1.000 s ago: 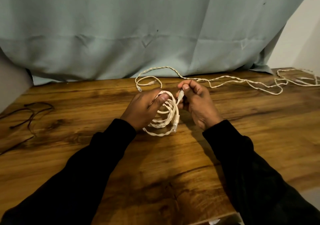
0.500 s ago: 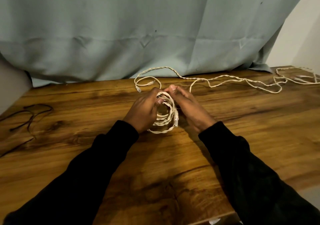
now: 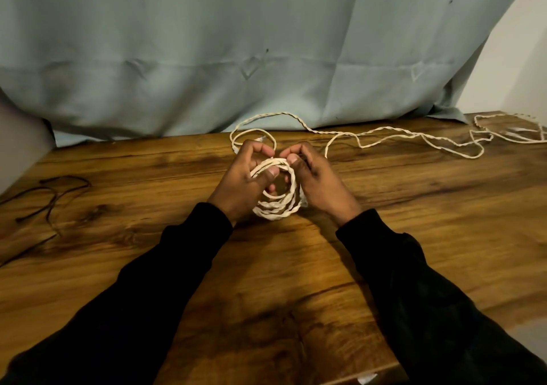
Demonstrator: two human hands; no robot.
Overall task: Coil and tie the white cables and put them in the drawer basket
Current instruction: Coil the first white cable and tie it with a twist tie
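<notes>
Coiling a white cable above the middle of a wooden desk — best keeping each new loop matched to the bundle and pinching the stack so nothing springs loose. Left hand curling its grip round the coil, thumb pressing on top; right hand pinching the top strand, fingers bent inward. Loose tail trailing right along the far edge.

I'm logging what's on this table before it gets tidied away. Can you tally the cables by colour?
White cables: 1 for certain, a coil gripped by the left hand and the right hand, with a loose run trailing right; whether that run is a separate cable I cannot tell.
Dark cables: 1
Total: at least 2
</notes>
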